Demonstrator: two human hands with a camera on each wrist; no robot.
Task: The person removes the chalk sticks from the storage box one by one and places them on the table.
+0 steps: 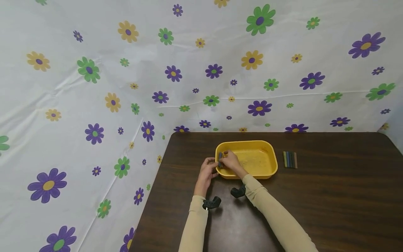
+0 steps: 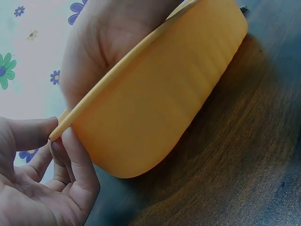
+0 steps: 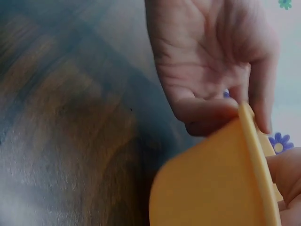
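Observation:
A yellow plastic tub (image 1: 258,161) stands on the brown table. My left hand (image 1: 207,173) is at its left end, and in the left wrist view the thumb and fingers of the left hand (image 2: 51,174) pinch the rim of the tub (image 2: 141,108). My right hand (image 1: 231,161) reaches over the near side into the tub's left end, fingers bent downward. Beside its fingertips, a bluish stick (image 1: 220,159) lies along the inner left wall. I cannot tell whether the right fingers grip a stick; the tub wall hides them in the wrist views.
Right of the tub, several coloured sticks lie side by side on the table, among them a yellowish stick (image 1: 285,159) and a brown stick (image 1: 295,160). A white cloth with flowers (image 1: 195,52) hangs behind the table (image 1: 340,196) and along its left side.

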